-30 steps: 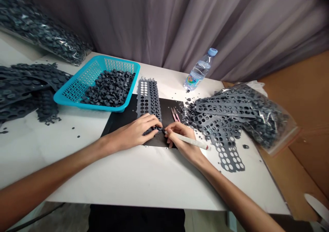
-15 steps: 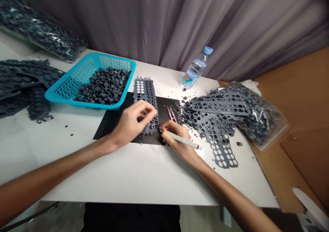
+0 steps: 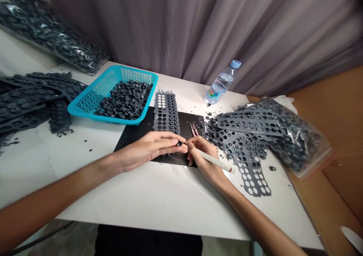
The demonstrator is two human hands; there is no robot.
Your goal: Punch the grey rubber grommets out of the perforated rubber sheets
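One blue basket (image 3: 106, 119) near worktop's (image 3: 159, 195) back edge, left hand (image 3: 151, 147) pinching dark piece (image 3: 179, 143), right hand (image 3: 208, 169) gripping pale tool (image 3: 217, 161)

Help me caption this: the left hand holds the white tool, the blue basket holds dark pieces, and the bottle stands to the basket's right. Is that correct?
One slip: the right hand, not the left, holds the white tool, as the head view shows. The blue basket holds dark pieces, and the bottle stands to the basket's right.
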